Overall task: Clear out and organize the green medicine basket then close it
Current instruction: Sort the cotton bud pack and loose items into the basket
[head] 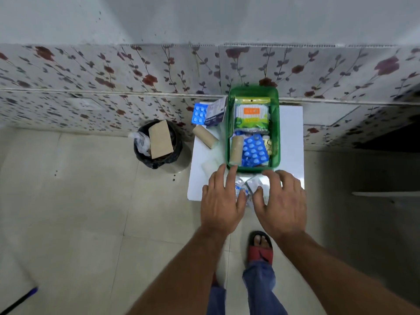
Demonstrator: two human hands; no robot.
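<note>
The green medicine basket [275, 123] stands open on a small white table [292, 133]. Inside lie a cotton swab pack [252, 114], blue pill blisters [255, 150], a tan bandage roll [236, 150] and a small gold strip [269, 145]. My left hand [221, 201] and my right hand [281, 203] hover with fingers spread just in front of the basket's near edge. Between them lie clear plastic packets [250, 185] on the table. Neither hand holds anything.
Left of the basket sit a second tan roll [205, 137], a blue blister [199, 113], a white medicine box [217, 112] and a white gauze piece [209, 165]. A black bin [156, 144] with cardboard stands on the floor at left. Floral tiled wall behind.
</note>
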